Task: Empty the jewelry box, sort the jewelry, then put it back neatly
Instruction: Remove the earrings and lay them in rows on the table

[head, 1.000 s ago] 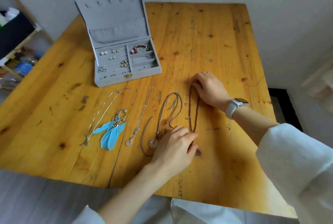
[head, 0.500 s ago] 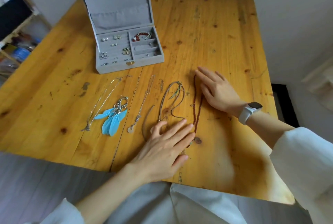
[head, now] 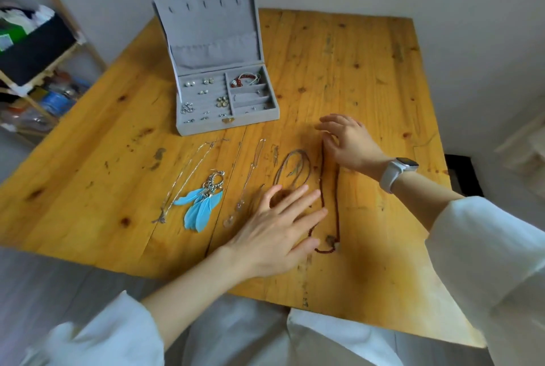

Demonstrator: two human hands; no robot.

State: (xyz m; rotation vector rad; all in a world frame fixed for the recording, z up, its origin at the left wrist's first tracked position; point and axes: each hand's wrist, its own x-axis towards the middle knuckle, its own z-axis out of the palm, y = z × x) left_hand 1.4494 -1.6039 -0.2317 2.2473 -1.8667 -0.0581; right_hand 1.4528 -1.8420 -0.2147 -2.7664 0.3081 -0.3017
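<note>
The grey jewelry box (head: pixel 188 127) stands open on the wooden table (head: pixel 368 76), with small earrings and a red bracelet (head: pixel 244 79) in its compartments. In front of it lie a silver chain (head: pixel 184 177), blue feather earrings (head: pixel 202 206), a thin pendant necklace (head: pixel 250 177), a grey cord necklace (head: pixel 295 165) and a brown beaded necklace (head: pixel 337 197). My left hand (head: pixel 277 227) is flat and open over the cord necklace's lower end, hiding its pendant. My right hand (head: pixel 351 141) hovers open at the beaded necklace's top end, holding nothing.
A wooden shelf (head: pixel 38 50) with dark bins and bottles stands at the left beyond the table. The table's near edge runs just in front of my lap. A white watch (head: pixel 395 172) is on my right wrist.
Both hands let go of the beaded necklace and opened. My left hand spread flat; my right hand lifted off the table. The camera view tilted, so the box appears lower.
</note>
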